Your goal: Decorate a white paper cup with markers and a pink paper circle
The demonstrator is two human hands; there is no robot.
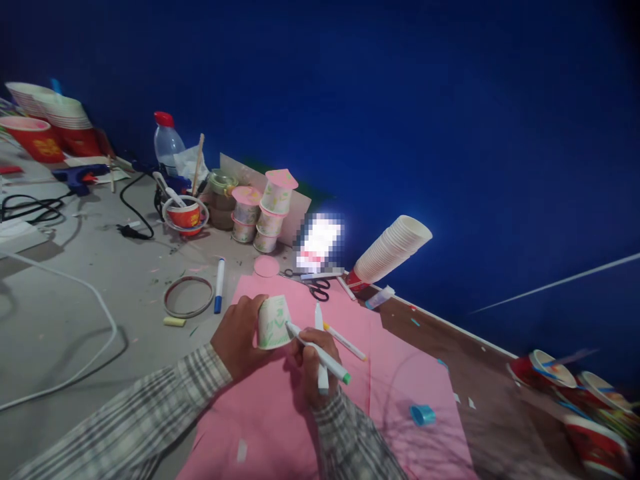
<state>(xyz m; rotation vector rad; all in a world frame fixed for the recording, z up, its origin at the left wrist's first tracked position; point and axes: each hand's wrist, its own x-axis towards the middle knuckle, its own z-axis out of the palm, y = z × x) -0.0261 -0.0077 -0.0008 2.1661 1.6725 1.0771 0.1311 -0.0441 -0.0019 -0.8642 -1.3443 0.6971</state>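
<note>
My left hand is closed around a small white paper cup with green marks drawn on its side. Its wider rim faces down, over a pink sheet. In my right hand is a white marker with a green end, gripped like a pen, its tip at the cup's side. A second white marker passes by the same hand; whether the fingers hold it too, I cannot tell. Just right of that hand, a yellow-tipped marker lies on the sheet.
Stacked decorated cups with pink tops stand behind. Nearby are black-handled scissors, a lit, blurred-out screen and a leaning stack of white cups. A tape ring and blue-capped marker lie left; a blue cap lies right.
</note>
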